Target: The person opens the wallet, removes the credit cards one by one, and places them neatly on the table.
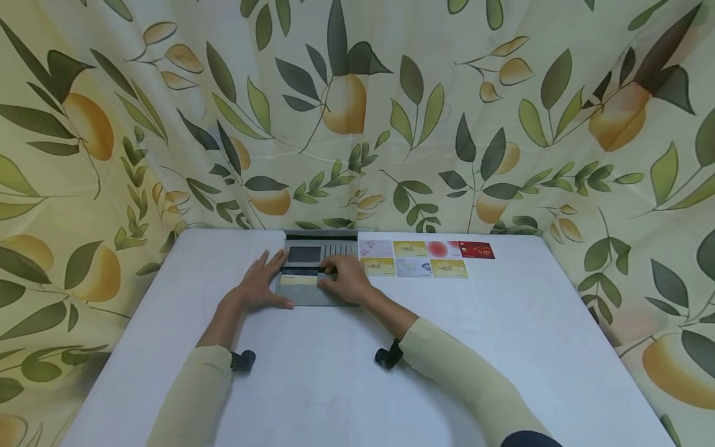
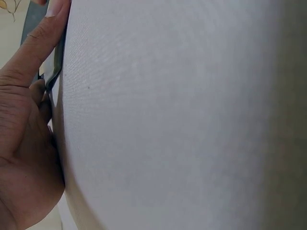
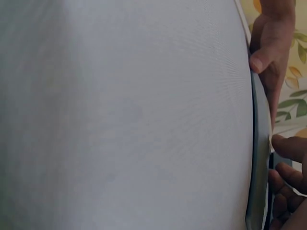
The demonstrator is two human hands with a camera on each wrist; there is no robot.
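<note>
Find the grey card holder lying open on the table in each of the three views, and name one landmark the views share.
Head: the grey card holder lies at the table's far middle, under both hands.
Left wrist: only its thin grey edge shows at upper left, beside the left hand.
Right wrist: its grey edge runs down the right side, next to the right hand.
Shared landmark: the white table.

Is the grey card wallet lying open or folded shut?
Open: the wallet lies spread flat on the table, inner slots and a yellow card showing.
</note>
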